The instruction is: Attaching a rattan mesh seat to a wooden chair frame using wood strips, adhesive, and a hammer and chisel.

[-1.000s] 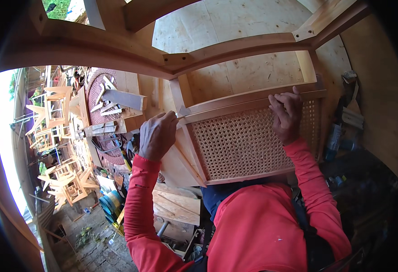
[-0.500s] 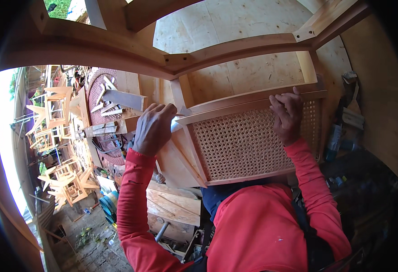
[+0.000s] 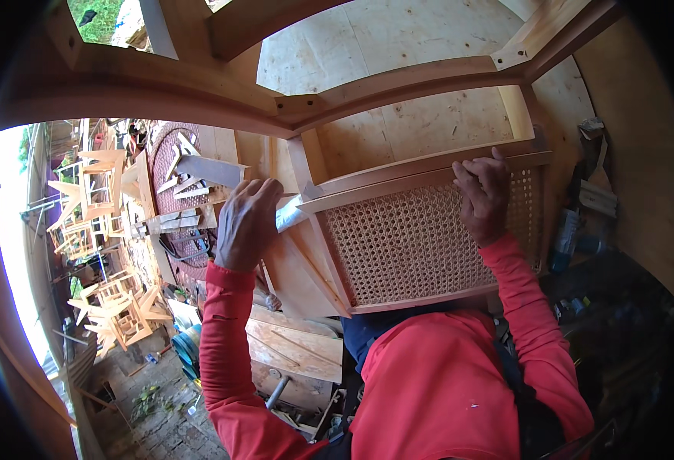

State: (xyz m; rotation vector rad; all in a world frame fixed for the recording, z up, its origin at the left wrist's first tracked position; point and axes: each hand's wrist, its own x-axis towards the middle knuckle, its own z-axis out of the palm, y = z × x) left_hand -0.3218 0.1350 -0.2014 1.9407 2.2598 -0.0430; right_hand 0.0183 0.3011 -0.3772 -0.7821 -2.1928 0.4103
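A large wooden frame spans the top of the view; below it, near the person, lies the cane panel; the left hand, fingers curled, is just off the panel's far left corner (whether it holds anything, I cannot tell). The right hand, fingers half bent, reaches the wooden strip along the panel's far edge; whether it grips there is hidden.

A red long-sleeved top is filling the lower centre of the frame — a tiny pale speck is showing on its front. A dark mark is crossing the left sleeve; dark blue legwear is peeking out. Left hand and right hand are showing bare.
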